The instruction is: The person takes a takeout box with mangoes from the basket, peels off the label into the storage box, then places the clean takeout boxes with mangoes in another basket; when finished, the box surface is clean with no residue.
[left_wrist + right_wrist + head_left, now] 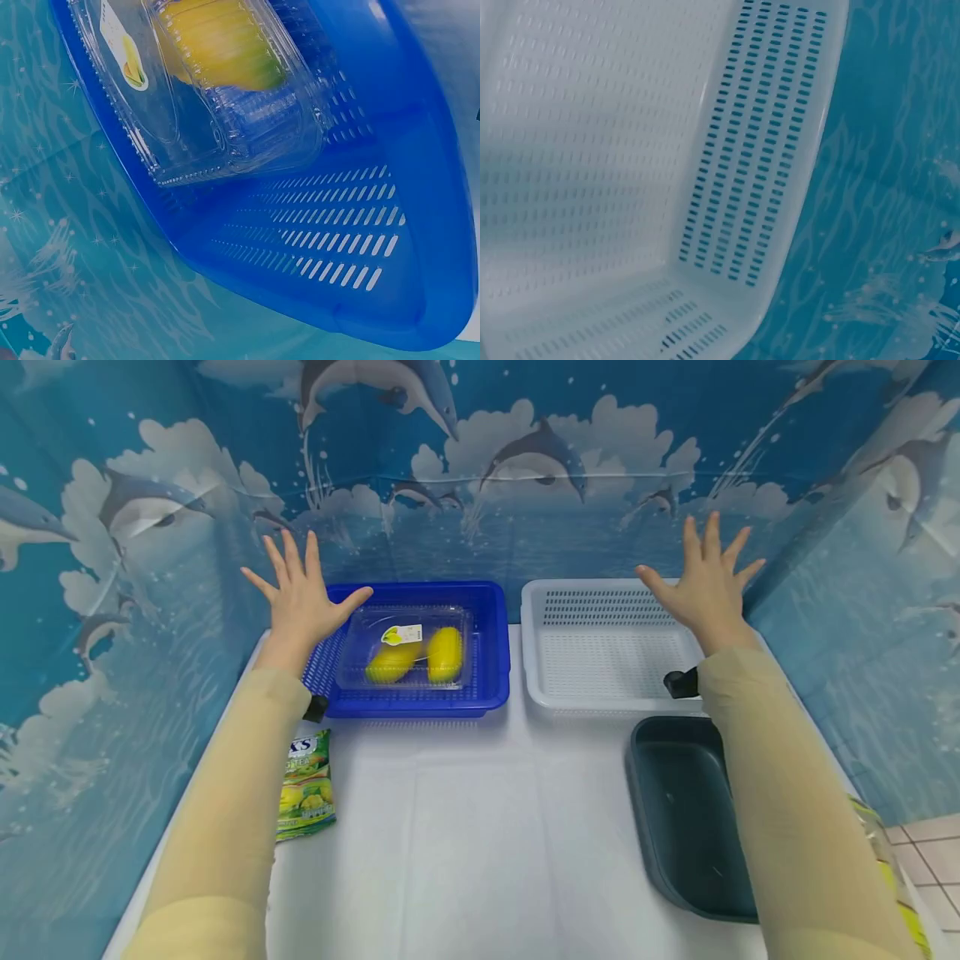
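My left hand [298, 597] is raised with fingers spread over the left end of a blue basket [491, 647], holding nothing. Inside that basket lies a clear plastic clamshell box [360, 639] with a label and yellow mangoes [446, 655] in it; the left wrist view shows the box [172, 127] tilted in the frame beside the slotted basket wall [337, 232]. My right hand [707, 589], fingers also spread, hovers above the right end of a white basket [600, 660] and touches nothing. No contents show in the white basket, seen close in the right wrist view.
A green and yellow snack packet [307, 789] lies left on the white table [472, 843], partly behind the left sleeve. A dark green tub [690, 810] stands at right, partly covered by the right sleeve. Another yellow packet [892, 868] sits at the right edge. Dolphin-print curtains [480, 527] surround the table.
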Action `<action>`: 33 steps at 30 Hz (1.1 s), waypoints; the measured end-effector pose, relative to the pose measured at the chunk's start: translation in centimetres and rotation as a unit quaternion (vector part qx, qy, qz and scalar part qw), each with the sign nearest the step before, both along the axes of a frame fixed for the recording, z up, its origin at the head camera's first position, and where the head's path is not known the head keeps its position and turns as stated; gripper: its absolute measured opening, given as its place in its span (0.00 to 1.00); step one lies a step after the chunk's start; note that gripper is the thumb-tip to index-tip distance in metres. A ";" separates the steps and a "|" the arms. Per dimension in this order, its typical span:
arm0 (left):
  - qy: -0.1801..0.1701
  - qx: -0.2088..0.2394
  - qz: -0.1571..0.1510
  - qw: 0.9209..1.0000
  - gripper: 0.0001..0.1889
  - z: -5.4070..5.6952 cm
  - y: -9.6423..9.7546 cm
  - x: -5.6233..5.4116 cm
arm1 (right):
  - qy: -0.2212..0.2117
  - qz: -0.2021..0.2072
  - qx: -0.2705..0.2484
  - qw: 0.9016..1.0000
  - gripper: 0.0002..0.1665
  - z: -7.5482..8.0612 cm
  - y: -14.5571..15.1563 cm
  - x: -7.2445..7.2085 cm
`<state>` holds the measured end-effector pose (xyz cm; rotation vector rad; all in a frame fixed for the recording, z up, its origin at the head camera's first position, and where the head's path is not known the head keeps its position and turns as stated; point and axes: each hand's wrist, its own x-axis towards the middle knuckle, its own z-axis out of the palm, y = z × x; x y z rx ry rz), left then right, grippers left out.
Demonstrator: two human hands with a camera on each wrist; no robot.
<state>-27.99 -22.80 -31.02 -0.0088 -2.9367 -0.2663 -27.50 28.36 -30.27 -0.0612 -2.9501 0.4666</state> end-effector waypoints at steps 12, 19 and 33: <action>0.024 0.060 -0.004 0.998 0.58 0.1 -0.3 1.1 | 0.001 0.042 -0.023 0.999 0.57 0.1 -3.5 -0.3; 0.053 0.134 0.001 0.990 0.48 -0.5 -1.1 2.5 | -0.005 0.073 -0.071 0.995 0.50 -1.3 -8.2 0.2; 0.010 0.192 0.057 0.980 0.39 -6.3 -5.4 5.5 | -0.054 0.147 -0.152 0.976 0.38 -6.4 -19.7 1.8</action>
